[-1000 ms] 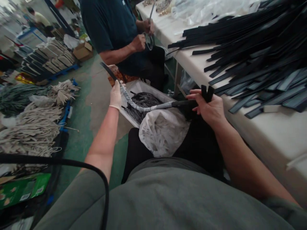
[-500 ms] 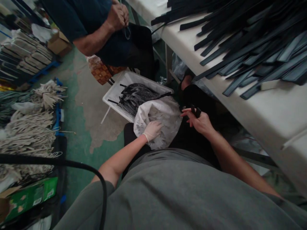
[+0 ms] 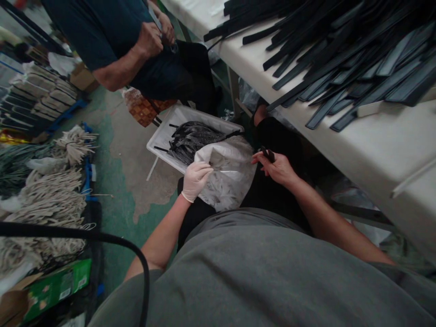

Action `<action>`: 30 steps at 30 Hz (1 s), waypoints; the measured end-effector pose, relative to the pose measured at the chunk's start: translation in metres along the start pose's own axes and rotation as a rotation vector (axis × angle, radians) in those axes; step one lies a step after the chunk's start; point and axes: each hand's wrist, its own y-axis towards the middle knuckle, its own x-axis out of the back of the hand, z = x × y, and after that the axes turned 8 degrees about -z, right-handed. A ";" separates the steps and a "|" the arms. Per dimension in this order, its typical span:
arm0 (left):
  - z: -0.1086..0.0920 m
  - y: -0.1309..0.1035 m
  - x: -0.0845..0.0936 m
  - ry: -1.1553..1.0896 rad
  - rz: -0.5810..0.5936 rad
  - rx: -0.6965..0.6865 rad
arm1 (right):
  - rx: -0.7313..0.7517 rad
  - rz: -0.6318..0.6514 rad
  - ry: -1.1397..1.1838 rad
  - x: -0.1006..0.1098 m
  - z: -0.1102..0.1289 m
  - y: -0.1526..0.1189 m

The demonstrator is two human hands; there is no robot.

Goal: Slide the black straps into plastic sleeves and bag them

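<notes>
My left hand, in a thin pale glove, is at the left edge of a white plastic bag on my lap. Its fingers are pressed together, and whatever they may hold is too small to make out. Inside the open bag lie many small clear or whitish pieces. To the right of the bag, my right hand is closed around a small black tool, only partly visible. Beyond the bag, a white plastic bin holds a heap of black strips.
On the right, a pale table carries a pile of black straps. A co-worker sits ahead with both hands raised together. Bundles of beige cords and a green box are on the left.
My left hand has come up out of the bag and moved left to its edge. My right hand has shifted slightly left, still with the black tool. The co-worker's hands have moved.
</notes>
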 end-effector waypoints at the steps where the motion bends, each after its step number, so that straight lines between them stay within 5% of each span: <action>1: -0.006 0.001 0.010 -0.090 -0.071 0.068 | -0.033 0.026 0.040 -0.002 0.004 0.000; 6: -0.039 0.004 0.040 -0.453 -0.356 0.493 | -0.120 0.296 0.275 -0.016 0.036 -0.006; 9: -0.056 0.007 0.046 -0.634 -0.500 0.575 | -0.165 0.504 0.399 -0.031 0.053 -0.014; 14: -0.083 0.008 0.049 -0.662 -0.489 0.296 | -0.389 0.733 0.451 -0.067 0.073 -0.034; 18: -0.099 0.001 0.057 -0.485 -0.272 -0.051 | -0.610 0.830 0.565 -0.089 0.074 -0.048; 22: -0.109 -0.006 0.062 -0.267 -0.075 -0.350 | -0.642 0.790 0.641 -0.094 0.073 -0.050; 30: -0.110 -0.011 0.062 -0.158 -0.026 -0.468 | -0.535 0.771 0.524 -0.094 0.098 -0.037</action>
